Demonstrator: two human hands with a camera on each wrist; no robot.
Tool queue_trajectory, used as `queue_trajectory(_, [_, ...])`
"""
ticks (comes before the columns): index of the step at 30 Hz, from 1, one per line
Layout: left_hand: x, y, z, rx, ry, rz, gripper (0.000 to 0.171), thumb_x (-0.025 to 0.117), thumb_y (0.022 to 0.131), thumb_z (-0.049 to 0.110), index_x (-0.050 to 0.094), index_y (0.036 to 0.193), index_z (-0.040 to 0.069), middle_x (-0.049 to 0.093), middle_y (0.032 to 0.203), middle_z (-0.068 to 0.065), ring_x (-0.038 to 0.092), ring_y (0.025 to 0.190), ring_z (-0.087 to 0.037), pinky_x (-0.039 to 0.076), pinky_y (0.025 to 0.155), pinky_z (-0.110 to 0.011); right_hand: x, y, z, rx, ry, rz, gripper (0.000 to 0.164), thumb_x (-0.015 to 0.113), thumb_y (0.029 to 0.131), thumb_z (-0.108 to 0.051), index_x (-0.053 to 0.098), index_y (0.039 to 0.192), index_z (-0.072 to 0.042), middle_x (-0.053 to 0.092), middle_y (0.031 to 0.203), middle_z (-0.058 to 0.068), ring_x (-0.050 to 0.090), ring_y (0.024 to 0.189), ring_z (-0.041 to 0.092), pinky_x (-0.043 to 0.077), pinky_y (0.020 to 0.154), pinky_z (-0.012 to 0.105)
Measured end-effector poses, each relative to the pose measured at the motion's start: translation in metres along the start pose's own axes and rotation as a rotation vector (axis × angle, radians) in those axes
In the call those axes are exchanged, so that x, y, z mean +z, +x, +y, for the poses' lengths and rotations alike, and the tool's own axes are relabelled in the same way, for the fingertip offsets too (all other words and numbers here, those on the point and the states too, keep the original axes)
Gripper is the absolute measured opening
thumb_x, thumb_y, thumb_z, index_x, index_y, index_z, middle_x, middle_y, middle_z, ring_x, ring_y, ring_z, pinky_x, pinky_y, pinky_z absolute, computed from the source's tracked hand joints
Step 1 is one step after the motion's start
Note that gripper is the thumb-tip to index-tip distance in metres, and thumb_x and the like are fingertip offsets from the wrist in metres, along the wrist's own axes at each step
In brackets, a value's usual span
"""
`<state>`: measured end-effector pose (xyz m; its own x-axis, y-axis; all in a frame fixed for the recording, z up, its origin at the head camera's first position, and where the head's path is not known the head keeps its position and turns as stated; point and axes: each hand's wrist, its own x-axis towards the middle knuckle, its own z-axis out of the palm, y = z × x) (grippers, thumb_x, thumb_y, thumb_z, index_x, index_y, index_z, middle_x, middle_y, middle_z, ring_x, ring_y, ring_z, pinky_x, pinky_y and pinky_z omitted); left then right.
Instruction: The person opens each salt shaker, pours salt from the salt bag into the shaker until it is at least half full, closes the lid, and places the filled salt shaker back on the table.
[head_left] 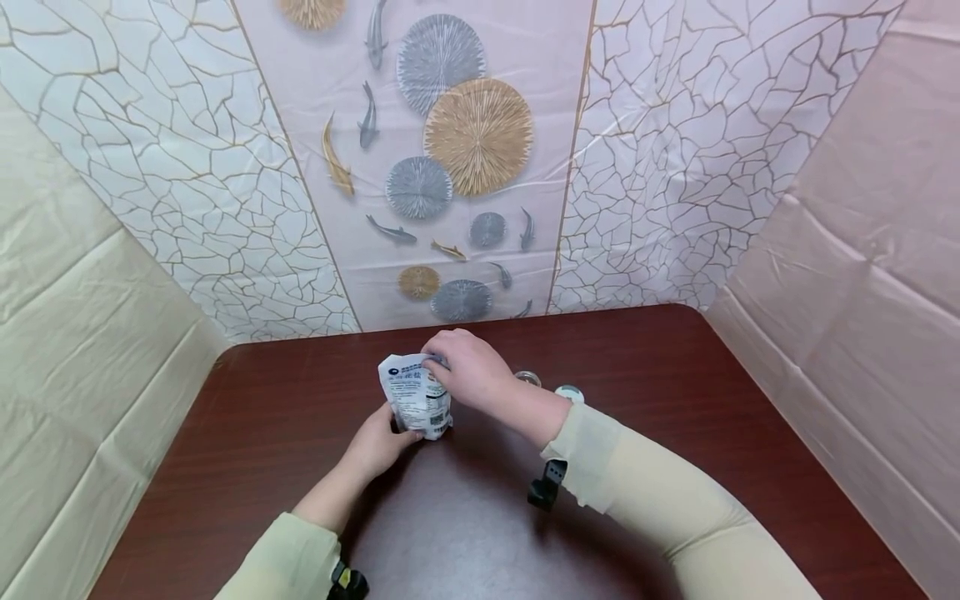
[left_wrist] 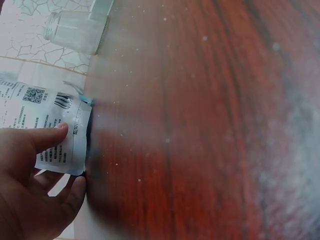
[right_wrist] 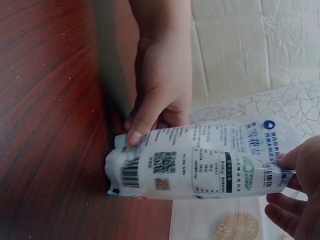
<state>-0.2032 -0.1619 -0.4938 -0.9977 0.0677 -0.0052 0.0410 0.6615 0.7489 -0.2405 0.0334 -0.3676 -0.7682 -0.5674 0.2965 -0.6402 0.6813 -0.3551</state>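
Note:
A white printed bag of salt [head_left: 416, 398] stands upright on the table, with dark text, a barcode and a QR code on the side facing me. Low on its left side, my left hand [head_left: 377, 444] grips it, thumb across the front. The left wrist view shows that thumb pressed on the bag [left_wrist: 62, 112] near its base. At the bag's top right corner, my right hand [head_left: 468, 367] pinches the upper edge between thumb and fingers. In the right wrist view the right fingers [right_wrist: 285, 210] are at the top edge, partly cut off by the frame.
Behind my right forearm stand a small round container [head_left: 528, 377] and another with a pale lid [head_left: 570, 392], both partly hidden. A clear glass jar [left_wrist: 75, 32] shows in the left wrist view. The dark red table [head_left: 285, 417] meets patterned cloth walls at its back and sides.

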Motion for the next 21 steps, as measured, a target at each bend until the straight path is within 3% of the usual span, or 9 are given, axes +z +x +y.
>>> queue_trajectory(6, [0.0, -0.002, 0.0, 0.018, -0.015, 0.0, 0.057, 0.077, 0.087, 0.016, 0.051, 0.137, 0.009, 0.062, 0.129, -0.013, 0.054, 0.122, -0.03, 0.043, 0.101, -0.051, -0.003, -0.007, 0.002, 0.052, 0.036, 0.029, 0.016, 0.062, 0.099, -0.026, 0.072, 0.11, -0.018, 0.068, 0.106, -0.006, 0.061, 0.102, 0.013, 0.051, 0.086, 0.033])
queue_trajectory(12, [0.002, -0.004, 0.0, 0.034, -0.088, 0.017, 0.059, 0.074, 0.089, 0.013, 0.045, 0.139, 0.009, 0.06, 0.131, -0.014, 0.052, 0.125, -0.031, 0.04, 0.104, -0.051, -0.008, -0.014, 0.003, 0.07, 0.067, 0.085, 0.015, 0.063, 0.099, -0.026, 0.072, 0.108, -0.02, 0.069, 0.105, -0.007, 0.061, 0.093, 0.01, 0.051, 0.079, 0.031])
queue_trajectory(21, [0.008, -0.009, 0.003, 0.051, -0.191, -0.043, 0.058, 0.068, 0.094, 0.012, 0.034, 0.141, 0.011, 0.057, 0.134, -0.015, 0.052, 0.126, -0.028, 0.039, 0.106, -0.049, -0.016, -0.026, 0.011, 0.096, 0.077, 0.137, 0.013, 0.063, 0.099, -0.026, 0.072, 0.107, -0.021, 0.068, 0.102, -0.008, 0.06, 0.085, 0.007, 0.05, 0.073, 0.029])
